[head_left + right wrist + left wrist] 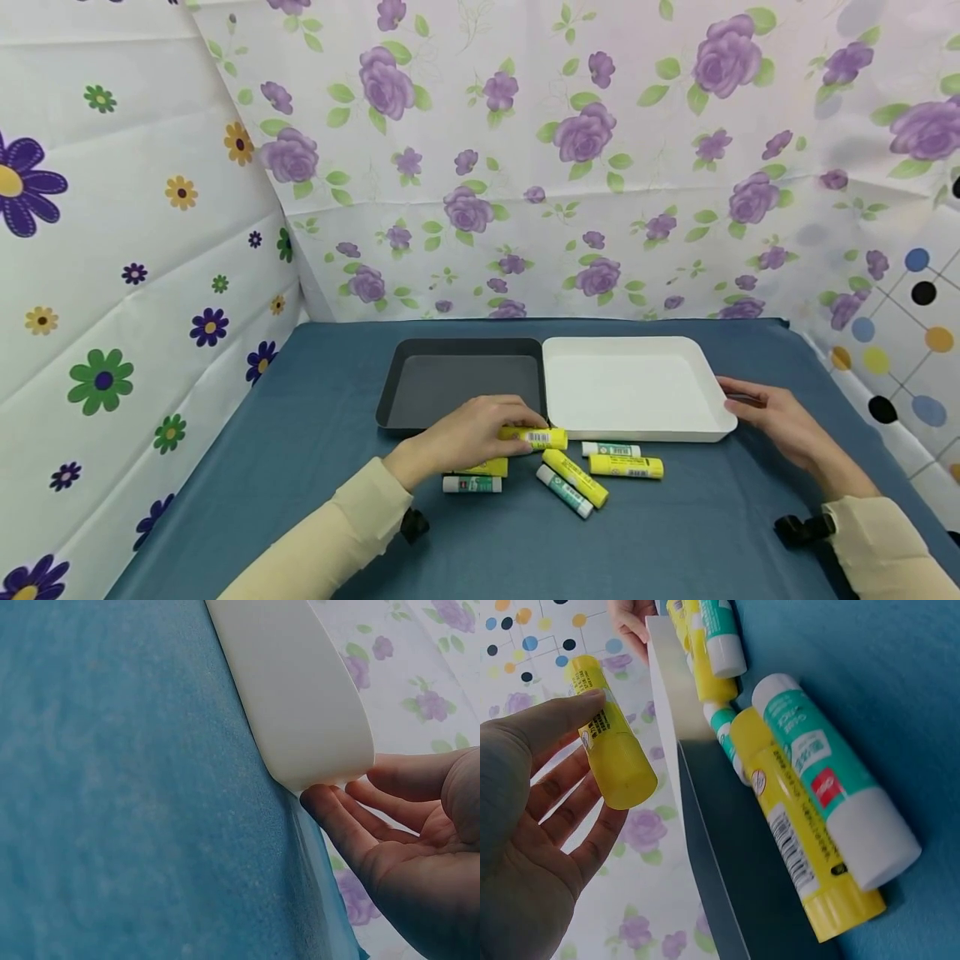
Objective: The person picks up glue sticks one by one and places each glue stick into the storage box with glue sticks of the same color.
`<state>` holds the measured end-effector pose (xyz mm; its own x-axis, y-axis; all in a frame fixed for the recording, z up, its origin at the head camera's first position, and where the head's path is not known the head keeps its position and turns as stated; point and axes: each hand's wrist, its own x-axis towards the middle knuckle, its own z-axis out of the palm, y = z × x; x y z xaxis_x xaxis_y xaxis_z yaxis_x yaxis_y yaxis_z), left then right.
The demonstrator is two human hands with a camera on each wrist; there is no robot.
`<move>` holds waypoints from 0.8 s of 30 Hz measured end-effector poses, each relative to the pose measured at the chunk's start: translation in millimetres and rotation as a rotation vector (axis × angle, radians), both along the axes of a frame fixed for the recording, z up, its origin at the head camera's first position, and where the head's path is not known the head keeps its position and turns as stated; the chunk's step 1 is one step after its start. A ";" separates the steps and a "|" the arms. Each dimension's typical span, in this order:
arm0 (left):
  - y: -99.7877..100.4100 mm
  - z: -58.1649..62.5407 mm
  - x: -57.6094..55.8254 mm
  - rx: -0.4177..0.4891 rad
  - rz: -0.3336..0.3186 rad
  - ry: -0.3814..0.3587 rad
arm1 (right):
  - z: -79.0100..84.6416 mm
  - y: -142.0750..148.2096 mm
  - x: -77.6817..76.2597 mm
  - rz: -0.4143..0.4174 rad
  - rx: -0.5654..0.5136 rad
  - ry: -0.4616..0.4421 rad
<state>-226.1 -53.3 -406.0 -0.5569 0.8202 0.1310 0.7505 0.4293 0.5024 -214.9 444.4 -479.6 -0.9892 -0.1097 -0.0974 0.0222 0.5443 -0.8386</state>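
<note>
My left hand [480, 433] pinches a yellow glue stick [615, 739] between thumb and fingers, above the table at the near edge of the dark grey tray [465, 346]. Below and beside that hand lie another yellow glue stick [491, 468] and a green-and-white glue stick [472, 484], side by side. At the right end of the white tray [633, 387], my right hand [783, 425] rests its fairly straight fingertips against the outer wall, which also shows in the right wrist view.
In front of the white tray lie a slanted yellow glue stick [576, 477] and a green-and-white one [565, 492]. Farther right are another yellow stick [626, 467] and a green-and-white one [611, 450]. Both trays stand side by side on the blue cloth [675, 542], before a floral curtain [525, 167].
</note>
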 end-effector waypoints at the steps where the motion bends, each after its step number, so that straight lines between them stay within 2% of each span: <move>1: -0.9 0.9 -0.9 0.000 0.005 0.003 | -0.2 0.3 0.1 0.001 0.001 0.000; 11: -12.9 12.5 -11.8 -0.001 0.063 0.028 | 1.3 1.9 -1.7 0.017 0.000 -0.018; 24: -30.1 11.1 -25.9 0.035 0.149 0.021 | 3.8 2.2 -1.2 0.026 0.020 -0.018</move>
<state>-252.1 -83.4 -394.9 -0.6688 0.7235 0.1711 0.6904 0.5191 0.5039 -216.1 446.6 -475.9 -0.9842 -0.1327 -0.1176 0.0231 0.5616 -0.8271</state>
